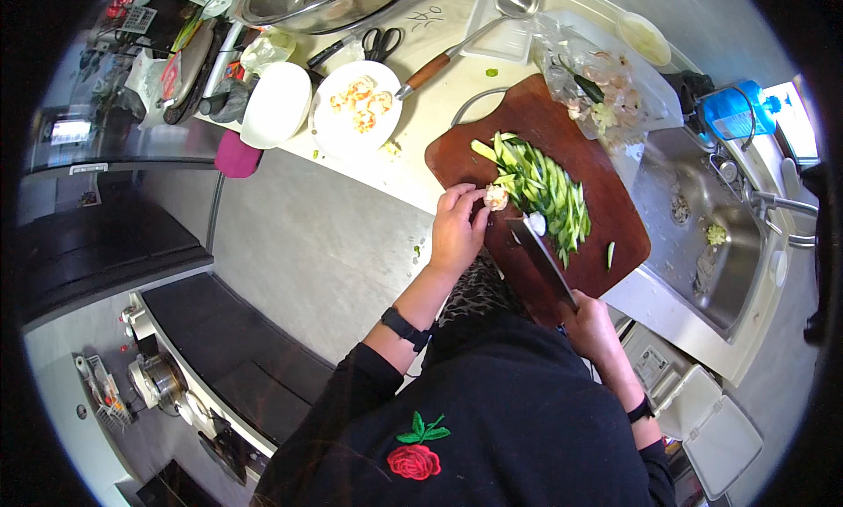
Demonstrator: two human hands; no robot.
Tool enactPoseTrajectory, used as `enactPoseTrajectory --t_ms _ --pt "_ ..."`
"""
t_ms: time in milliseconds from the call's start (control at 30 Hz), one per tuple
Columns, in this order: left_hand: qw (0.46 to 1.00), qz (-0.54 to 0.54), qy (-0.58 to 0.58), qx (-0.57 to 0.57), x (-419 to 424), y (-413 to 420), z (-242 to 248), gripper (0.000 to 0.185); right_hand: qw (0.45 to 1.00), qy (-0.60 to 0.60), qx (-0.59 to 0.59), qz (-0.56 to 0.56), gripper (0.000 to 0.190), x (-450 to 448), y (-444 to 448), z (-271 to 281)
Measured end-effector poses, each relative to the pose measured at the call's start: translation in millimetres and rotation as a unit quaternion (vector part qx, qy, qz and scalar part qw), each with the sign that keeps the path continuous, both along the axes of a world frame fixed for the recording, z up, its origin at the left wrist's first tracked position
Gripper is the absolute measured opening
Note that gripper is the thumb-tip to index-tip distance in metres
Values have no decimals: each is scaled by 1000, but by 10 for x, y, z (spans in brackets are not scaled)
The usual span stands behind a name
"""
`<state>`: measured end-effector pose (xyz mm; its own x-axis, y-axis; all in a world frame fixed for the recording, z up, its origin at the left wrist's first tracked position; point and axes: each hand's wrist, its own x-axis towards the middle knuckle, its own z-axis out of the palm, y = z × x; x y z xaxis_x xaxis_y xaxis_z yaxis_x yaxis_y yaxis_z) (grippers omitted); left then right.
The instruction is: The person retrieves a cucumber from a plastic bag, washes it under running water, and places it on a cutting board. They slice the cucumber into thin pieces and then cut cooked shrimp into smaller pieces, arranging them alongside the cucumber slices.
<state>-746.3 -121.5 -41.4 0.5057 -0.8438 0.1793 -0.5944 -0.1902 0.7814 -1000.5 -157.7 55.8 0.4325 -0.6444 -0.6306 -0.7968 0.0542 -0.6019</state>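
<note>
My left hand (pixel 459 229) has its fingertips on a pale, orange-marked food piece (pixel 496 197), perhaps a cooked shrimp, at the left edge of a brown wooden cutting board (pixel 612 204). In my right hand (pixel 588 326) is the handle of a cleaver (pixel 543 260), its blade slanting over the board with the far end near that piece. A small white piece (pixel 537 224) lies against the blade. Sliced cucumber strips (pixel 546 184) form a long heap across the board, and a single strip (pixel 610 255) lies apart. Similar orange-marked pieces (pixel 362 102) sit on a white plate (pixel 355 145).
Left of the plate stands a white bowl (pixel 276 105). Black scissors (pixel 382 44), a ladle (pixel 431 72) and a large metal bowl (pixel 323 20) lie farther back. A plastic bag of peelings (pixel 609 99) overlaps the board's far right, beside a steel sink (pixel 691 243).
</note>
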Motion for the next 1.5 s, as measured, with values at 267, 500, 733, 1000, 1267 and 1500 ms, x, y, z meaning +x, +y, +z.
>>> enactPoseTrajectory --t_ms 267,500,733,1000,1267,1500 --pt "988 -9 4 155 -48 -161 141 29 1000 3 12 -29 20 -104 -34 -291" --pt "986 -115 33 120 -4 55 168 46 999 21 -34 9 20 61 9 -173" --pt "988 -89 44 117 -29 97 155 51 987 139 -53 67 17 266 50 -64" --pt "993 -37 39 100 -120 77 109 51 984 162 -36 72 29 595 -81 -81" --pt "996 -8 48 75 -132 113 50 33 992 -22 121 -36 26 414 -154 5" --pt "999 -33 -24 -16 -55 8 34 13 997 -30 -14 -75 21 301 -56 -77"
